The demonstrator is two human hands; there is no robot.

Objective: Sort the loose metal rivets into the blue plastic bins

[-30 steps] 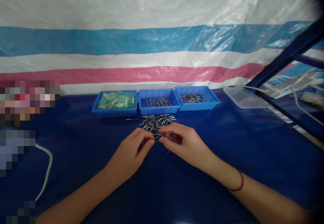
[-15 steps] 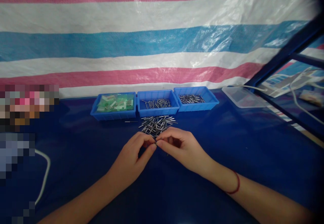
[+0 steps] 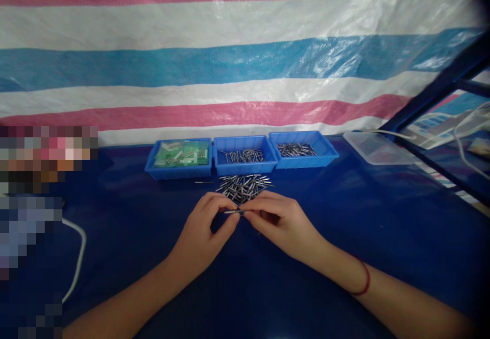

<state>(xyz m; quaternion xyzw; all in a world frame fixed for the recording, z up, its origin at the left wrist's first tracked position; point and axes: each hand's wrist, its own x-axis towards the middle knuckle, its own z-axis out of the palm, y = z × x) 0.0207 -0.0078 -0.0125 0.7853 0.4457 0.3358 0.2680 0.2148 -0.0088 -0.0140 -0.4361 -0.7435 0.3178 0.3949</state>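
Observation:
Between the fingertips of both hands lies a thin metal pin [image 3: 231, 211], roughly level. My left hand [image 3: 204, 226] pinches it from the left, thumb and forefinger closed on it. From the right, my right hand [image 3: 285, 221] pinches it too, a dark red cord around that wrist. Just beyond the fingertips is a loose pile of metal pins [image 3: 243, 187], partly hidden by my hands. One single pin [image 3: 204, 182] lies apart, left of the pile.
Behind the pile stand three blue bins: the left bin [image 3: 178, 174] with a green bag, the middle bin [image 3: 248, 168] and right bin [image 3: 312, 163] with metal parts. A clear plastic lid [image 3: 377, 148] lies right. A white cable [image 3: 81, 257] curves at left. Striped sheeting [image 3: 229, 63] hangs behind.
The pin between my fingertips now shows more plainly, lying level. The whole scene has shifted slightly to the right in view. Both hands stay together in front of the pile.

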